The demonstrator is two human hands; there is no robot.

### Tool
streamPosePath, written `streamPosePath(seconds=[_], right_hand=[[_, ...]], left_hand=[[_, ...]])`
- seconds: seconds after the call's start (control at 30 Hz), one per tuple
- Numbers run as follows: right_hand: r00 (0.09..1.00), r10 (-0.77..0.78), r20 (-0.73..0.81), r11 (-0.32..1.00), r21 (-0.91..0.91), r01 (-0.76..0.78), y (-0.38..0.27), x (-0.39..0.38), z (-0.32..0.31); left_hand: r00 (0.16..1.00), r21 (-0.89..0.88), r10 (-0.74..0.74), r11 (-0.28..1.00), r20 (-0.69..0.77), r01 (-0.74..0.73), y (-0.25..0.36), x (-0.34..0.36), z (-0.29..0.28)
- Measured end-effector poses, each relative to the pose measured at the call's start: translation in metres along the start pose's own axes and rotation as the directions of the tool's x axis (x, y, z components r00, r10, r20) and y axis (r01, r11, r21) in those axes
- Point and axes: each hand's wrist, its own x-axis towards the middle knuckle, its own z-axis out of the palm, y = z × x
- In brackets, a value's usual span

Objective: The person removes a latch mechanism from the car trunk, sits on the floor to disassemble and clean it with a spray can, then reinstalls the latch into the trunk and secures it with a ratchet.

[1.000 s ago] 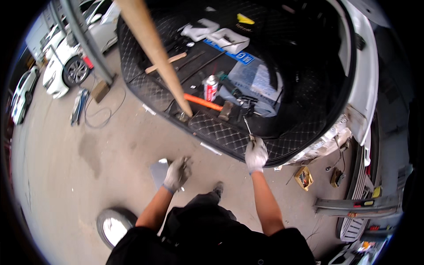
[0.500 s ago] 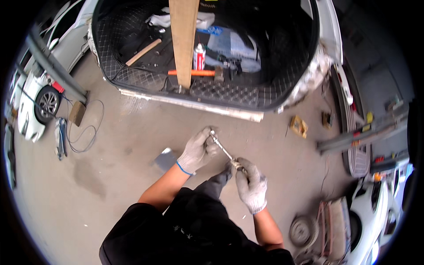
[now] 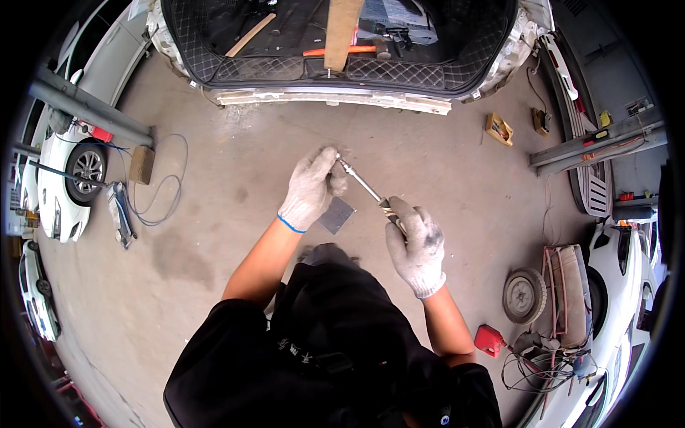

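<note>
My left hand (image 3: 307,187), in a pale knit work glove with a blue cuff edge, pinches the tip of a shiny metal tool that looks like a socket wrench (image 3: 362,182). Its slim shaft slants down toward my right hand (image 3: 417,248). That gloved hand wraps the thicker, patterned handle. The left fingers hide much of the tip, so what sits on it cannot be made out. Both hands hover over the concrete floor, short of the open car trunk (image 3: 285,69). A dark flat square (image 3: 335,215) lies on the floor below them.
A wooden post (image 3: 337,36) stands at the trunk sill beside an orange-handled hammer (image 3: 382,48). Floor items include a yellow tray (image 3: 499,129), a jack (image 3: 120,214), a hose (image 3: 178,178), a loose wheel (image 3: 524,295) and a red can (image 3: 489,340). Lift posts flank both sides.
My view has shifted back from the car, so the trunk appears higher and farther off. Both hands keep hold of the tool and appear higher in the picture.
</note>
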Motion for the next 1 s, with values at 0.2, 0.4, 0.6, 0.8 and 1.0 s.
streamPosePath(seconds=[0.2,0.4,0.6,0.8,1.0], right_hand=[[0.982,0.1,0.159,0.907,0.391,-0.155,-0.068,-0.007,0.076],[0.887,0.083,0.454,0.79,0.512,-0.337,-0.143,-0.017,0.182],[0.815,0.103,0.57,0.782,0.46,-0.421,-0.212,-0.031,0.247],[0.857,0.143,0.496,0.855,0.374,-0.36,-0.235,-0.029,0.27],[0.88,0.228,0.417,0.87,0.318,-0.377,-0.257,-0.044,0.294]], left_hand=[[0.981,0.083,0.181,0.981,-0.075,-0.175,0.069,-0.063,-0.071],[0.987,0.045,0.124,0.992,-0.099,-0.12,0.129,-0.125,-0.169],[0.99,-0.036,0.141,0.989,0.005,-0.141,0.149,-0.151,-0.265],[0.999,-0.008,0.036,0.999,0.026,-0.035,0.171,-0.149,-0.291],[0.995,-0.003,-0.097,0.995,0.004,0.097,0.175,-0.142,-0.336]])
